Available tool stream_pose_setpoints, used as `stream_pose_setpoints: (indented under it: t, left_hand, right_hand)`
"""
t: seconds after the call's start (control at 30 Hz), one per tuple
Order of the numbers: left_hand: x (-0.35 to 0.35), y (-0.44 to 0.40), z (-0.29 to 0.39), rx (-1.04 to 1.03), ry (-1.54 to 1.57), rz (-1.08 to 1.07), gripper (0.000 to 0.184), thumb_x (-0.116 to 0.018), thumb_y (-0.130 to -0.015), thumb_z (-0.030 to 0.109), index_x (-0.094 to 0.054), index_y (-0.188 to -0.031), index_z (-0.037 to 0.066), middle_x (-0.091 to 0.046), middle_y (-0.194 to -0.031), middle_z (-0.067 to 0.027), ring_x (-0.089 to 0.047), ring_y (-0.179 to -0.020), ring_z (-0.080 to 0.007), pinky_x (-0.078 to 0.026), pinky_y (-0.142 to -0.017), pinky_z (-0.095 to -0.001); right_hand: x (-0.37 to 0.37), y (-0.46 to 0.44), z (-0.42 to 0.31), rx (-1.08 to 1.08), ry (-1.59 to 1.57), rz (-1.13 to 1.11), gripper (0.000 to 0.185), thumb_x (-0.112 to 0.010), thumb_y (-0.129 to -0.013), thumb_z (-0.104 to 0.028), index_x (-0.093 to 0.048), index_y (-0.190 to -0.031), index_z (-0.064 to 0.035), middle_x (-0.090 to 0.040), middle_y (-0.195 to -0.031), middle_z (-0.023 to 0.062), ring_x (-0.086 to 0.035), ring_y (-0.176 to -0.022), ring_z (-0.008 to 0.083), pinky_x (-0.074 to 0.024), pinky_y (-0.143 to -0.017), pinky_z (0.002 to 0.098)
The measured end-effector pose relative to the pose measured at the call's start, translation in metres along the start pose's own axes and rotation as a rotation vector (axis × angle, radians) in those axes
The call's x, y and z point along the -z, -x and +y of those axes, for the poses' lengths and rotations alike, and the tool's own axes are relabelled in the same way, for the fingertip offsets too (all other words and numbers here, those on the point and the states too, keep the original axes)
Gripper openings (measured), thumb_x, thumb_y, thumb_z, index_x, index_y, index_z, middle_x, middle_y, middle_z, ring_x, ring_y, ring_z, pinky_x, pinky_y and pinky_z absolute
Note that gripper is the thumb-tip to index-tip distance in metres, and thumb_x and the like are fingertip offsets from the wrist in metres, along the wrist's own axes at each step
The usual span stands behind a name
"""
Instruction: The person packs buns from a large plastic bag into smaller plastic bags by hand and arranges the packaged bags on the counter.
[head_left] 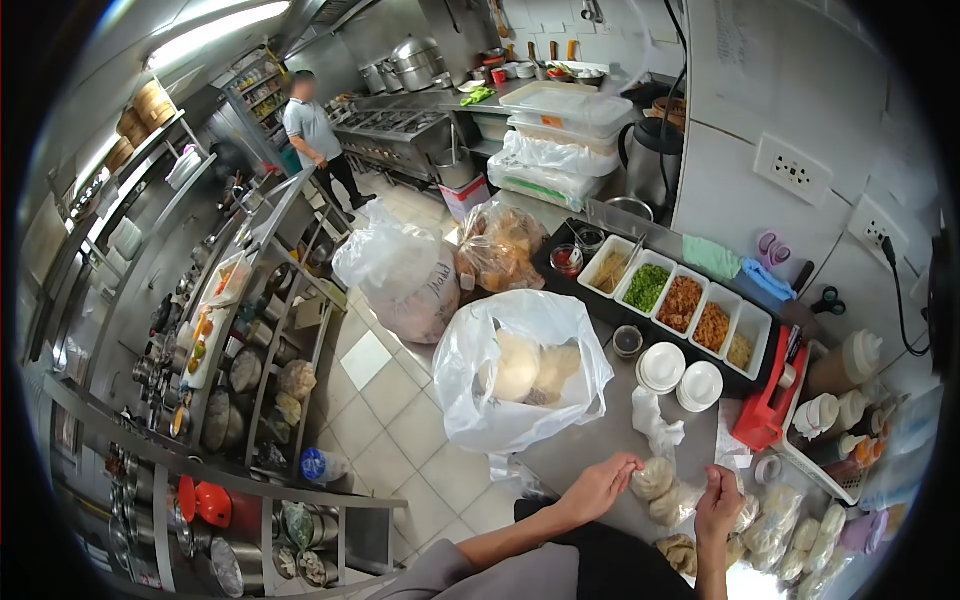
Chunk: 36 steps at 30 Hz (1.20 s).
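My left hand (600, 488) is closed, its fingertips pinching the edge of a small clear plastic bag (652, 478) with pale, rounded contents. To the right, my right hand (718, 508) is curled with thumb and fingers together; whatever it may hold is too small to make out. Several similar small packed bags (775, 525) lie on the counter around and beyond my right hand. Beyond my hands stands a large open white plastic bag (470, 410) with pale, rounded contents (518, 366) inside. A crumpled white plastic piece (655, 425) lies just past my left fingertips.
A black holder with white tubs of chopped green toppings (648, 288) and brown toppings (680, 303) runs along the wall. Nearby are small white dishes (662, 367), a red tape dispenser (768, 405) and a bottle basket (825, 460). Metal shelving stands left; a person (312, 130) is farther back.
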<state>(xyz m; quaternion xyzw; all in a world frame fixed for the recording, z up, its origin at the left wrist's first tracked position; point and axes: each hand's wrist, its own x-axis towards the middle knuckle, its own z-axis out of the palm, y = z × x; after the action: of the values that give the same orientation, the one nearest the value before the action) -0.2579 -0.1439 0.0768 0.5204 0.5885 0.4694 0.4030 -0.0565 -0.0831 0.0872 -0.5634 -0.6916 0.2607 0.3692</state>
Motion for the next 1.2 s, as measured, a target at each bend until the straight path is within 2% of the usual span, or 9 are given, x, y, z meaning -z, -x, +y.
stream_pose_setpoints:
  t: [0.13,0.2,0.33,0.53,0.67,0.9,1.0,1.1,1.2]
  left_hand:
    - [0.003,0.007,-0.002,0.006,-0.101,0.107,0.021,-0.041,-0.099,0.02,-0.057,-0.099,0.007,-0.051,-0.058,-0.0053,-0.052,-0.05,-0.0134,-0.043,-0.051,-0.0287]
    - [0.011,0.007,0.003,-0.055,-0.109,0.214,0.026,-0.042,-0.099,0.024,-0.058,-0.094,0.005,-0.052,-0.058,-0.0075,-0.051,-0.046,-0.0129,-0.042,-0.05,-0.0286]
    - [0.044,0.018,-0.01,-0.129,-0.112,0.097,0.033,-0.04,-0.099,0.026,-0.058,-0.089,0.0,-0.056,-0.062,-0.0077,-0.051,-0.049,-0.0124,-0.042,-0.051,-0.0265]
    - [0.074,0.019,0.012,-0.149,-0.039,0.463,0.03,-0.046,-0.095,0.025,-0.061,-0.087,0.0,-0.061,-0.078,-0.009,-0.058,-0.074,-0.0181,-0.044,-0.071,-0.0303]
    - [0.086,0.013,0.029,-0.233,-0.075,0.538,0.027,-0.045,-0.095,0.02,-0.059,-0.088,-0.002,-0.061,-0.083,-0.0086,-0.055,-0.077,-0.015,-0.043,-0.074,-0.0268]
    - [0.071,0.01,0.023,-0.195,-0.089,0.427,0.025,-0.047,-0.093,0.019,-0.059,-0.087,-0.002,-0.061,-0.082,-0.0087,-0.056,-0.077,-0.0156,-0.043,-0.073,-0.0269]
    - [0.065,0.01,0.022,-0.18,-0.083,0.35,0.02,-0.05,-0.092,0.016,-0.059,-0.088,-0.002,-0.061,-0.082,-0.0091,-0.057,-0.076,-0.0158,-0.043,-0.072,-0.0268]
    - [0.055,0.01,0.021,-0.163,-0.063,0.245,0.017,-0.051,-0.092,0.014,-0.059,-0.09,-0.001,-0.061,-0.082,-0.009,-0.057,-0.075,-0.0148,-0.044,-0.071,-0.0261]
    - [0.046,0.009,0.02,-0.135,-0.074,0.162,0.017,-0.049,-0.094,0.014,-0.057,-0.093,-0.001,-0.06,-0.083,-0.0084,-0.057,-0.075,-0.0131,-0.043,-0.072,-0.0255]
  right_hand:
    - [-0.01,0.005,-0.001,0.173,0.015,0.103,0.017,-0.054,-0.093,-0.015,-0.063,-0.087,-0.0026,-0.055,-0.055,0.0092,-0.049,-0.044,0.0146,-0.0383,-0.046,0.0294]
    - [-0.005,0.007,-0.008,0.089,0.014,0.05,0.018,-0.055,-0.093,-0.016,-0.064,-0.085,-0.0028,-0.056,-0.056,0.0093,-0.05,-0.044,0.0156,-0.0387,-0.046,0.0293]
    - [0.006,0.006,-0.004,-0.089,0.062,-0.184,0.022,-0.057,-0.091,-0.019,-0.064,-0.078,-0.003,-0.06,-0.062,0.0107,-0.054,-0.048,0.0193,-0.0407,-0.049,0.0297]
    - [0.0,-0.024,-0.022,0.359,0.023,0.053,0.013,-0.07,-0.077,-0.009,-0.065,-0.085,-0.0002,-0.063,-0.084,0.0131,-0.06,-0.075,0.0291,-0.0464,-0.066,0.0364]
    - [0.025,-0.054,-0.031,0.428,0.142,0.239,0.017,-0.068,-0.078,-0.006,-0.065,-0.094,-0.0011,-0.061,-0.096,0.0127,-0.057,-0.086,0.0295,-0.0461,-0.073,0.0363]
    - [0.058,-0.064,-0.021,0.275,0.15,0.33,0.016,-0.066,-0.081,-0.008,-0.066,-0.097,-0.0017,-0.06,-0.102,0.0118,-0.057,-0.094,0.0273,-0.0462,-0.08,0.0345]
    - [0.059,-0.064,-0.009,0.225,0.154,0.327,0.017,-0.064,-0.082,-0.006,-0.065,-0.098,-0.0009,-0.061,-0.099,0.0119,-0.059,-0.086,0.027,-0.0474,-0.075,0.0342]
    - [0.072,-0.061,0.001,-0.039,0.075,0.158,0.016,-0.062,-0.083,-0.007,-0.065,-0.097,0.0007,-0.063,-0.089,0.0113,-0.061,-0.076,0.0256,-0.048,-0.068,0.0335]
    - [0.088,-0.052,0.029,-0.112,0.218,0.133,0.015,-0.062,-0.084,-0.008,-0.065,-0.095,0.002,-0.064,-0.08,0.0103,-0.06,-0.067,0.0232,-0.0466,-0.06,0.0319]
